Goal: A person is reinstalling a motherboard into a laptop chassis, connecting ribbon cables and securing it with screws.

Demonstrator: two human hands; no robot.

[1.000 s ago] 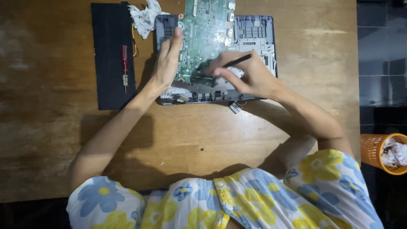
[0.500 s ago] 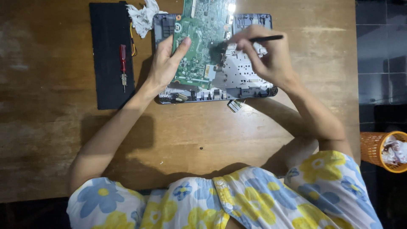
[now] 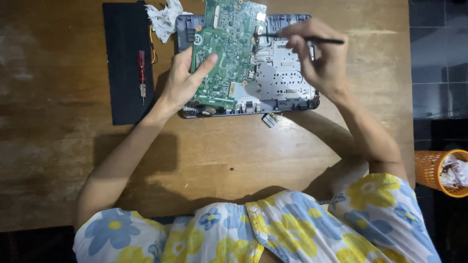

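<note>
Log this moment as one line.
left hand: grips green circuit board, tilted | right hand: holds thin black tool, tip at board edge | grey laptop base: on wooden table

Green circuit board at top centre, over a silver-grey laptop chassis. Black pad upper left, bearing a red-handled screwdriver. White crumpled tissue. Brown, worn tabletop. Orange basket at right edge. Blue-and-yellow floral dress along the bottom.

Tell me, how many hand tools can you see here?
2: a red-handled screwdriver lying on the black pad, and a thin black tool in the right hand. Others may be hidden.
</note>
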